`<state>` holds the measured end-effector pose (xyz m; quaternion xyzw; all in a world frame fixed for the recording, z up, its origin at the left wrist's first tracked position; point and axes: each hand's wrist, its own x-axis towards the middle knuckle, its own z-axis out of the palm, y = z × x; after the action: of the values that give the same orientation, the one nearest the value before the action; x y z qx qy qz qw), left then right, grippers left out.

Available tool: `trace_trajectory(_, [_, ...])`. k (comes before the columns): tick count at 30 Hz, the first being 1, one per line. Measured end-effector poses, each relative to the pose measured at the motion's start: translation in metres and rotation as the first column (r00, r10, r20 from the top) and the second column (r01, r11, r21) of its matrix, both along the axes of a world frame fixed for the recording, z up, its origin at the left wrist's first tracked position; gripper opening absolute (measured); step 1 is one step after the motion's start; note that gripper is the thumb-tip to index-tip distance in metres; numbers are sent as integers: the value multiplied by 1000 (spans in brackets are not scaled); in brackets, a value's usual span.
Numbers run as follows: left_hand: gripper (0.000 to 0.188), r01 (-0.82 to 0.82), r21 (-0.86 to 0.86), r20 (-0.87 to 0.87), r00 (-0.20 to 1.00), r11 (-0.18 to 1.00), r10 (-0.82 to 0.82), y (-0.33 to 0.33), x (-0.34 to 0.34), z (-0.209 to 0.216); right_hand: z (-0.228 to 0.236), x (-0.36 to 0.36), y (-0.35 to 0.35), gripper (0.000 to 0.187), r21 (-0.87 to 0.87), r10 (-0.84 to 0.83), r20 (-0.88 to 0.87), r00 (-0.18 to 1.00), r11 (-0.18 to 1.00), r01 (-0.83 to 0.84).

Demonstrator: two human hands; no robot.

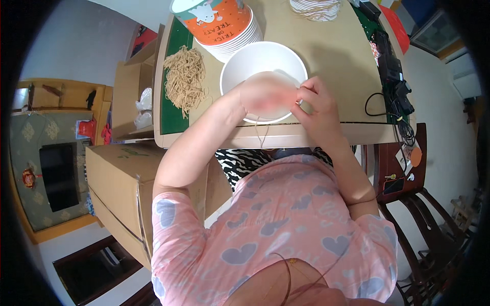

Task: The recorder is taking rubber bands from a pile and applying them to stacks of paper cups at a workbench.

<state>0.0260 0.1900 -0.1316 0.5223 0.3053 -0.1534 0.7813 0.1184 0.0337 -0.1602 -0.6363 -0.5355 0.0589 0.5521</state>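
Note:
A round white paper tub [245,58] lies before me near the table's front edge, its opening facing up. My left hand [270,97] reaches across the tub's near side; a blur covers its fingers, so what they hold is hidden. At the tub's right rim my right hand [317,104] is closed in a pinch, thumb and forefinger meeting close to the left fingertips. Whatever sits between them is too small to make out. Below the left hand a thin beige string [259,133] dangles in a loop over the table edge.
Beige strings [185,81] lie heaped on the left. Behind them stands a stack of printed orange tubs [222,23]. A coil of white, string-like rings [316,7] is at the back. Power strips and cables [393,76] line the right edge. Cardboard boxes [120,173] stand left of the table.

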Motion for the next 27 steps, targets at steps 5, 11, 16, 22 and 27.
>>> trace_trajectory(5, [15,-56,76,33,998,996,54,-6,0,8,5,2,-5,10,-35,27,-231,973,999,-36])
trace_trajectory(11, [13,-167,98,152,977,981,151,-21,-10,22,-9,-1,-11,5,61,64,-628,775,998,-33])
trace_trajectory(16, [6,-196,442,356,934,876,29,-48,-17,27,-12,1,-16,4,142,198,-843,501,979,-149])
trace_trajectory(22, [14,-336,923,376,888,186,-264,-75,-25,19,-22,-3,-25,5,158,201,-879,433,979,-132])
trace_trajectory(27, [9,-324,736,437,898,594,-51,-77,-25,10,-19,-10,-31,5,82,96,-810,579,995,-50])
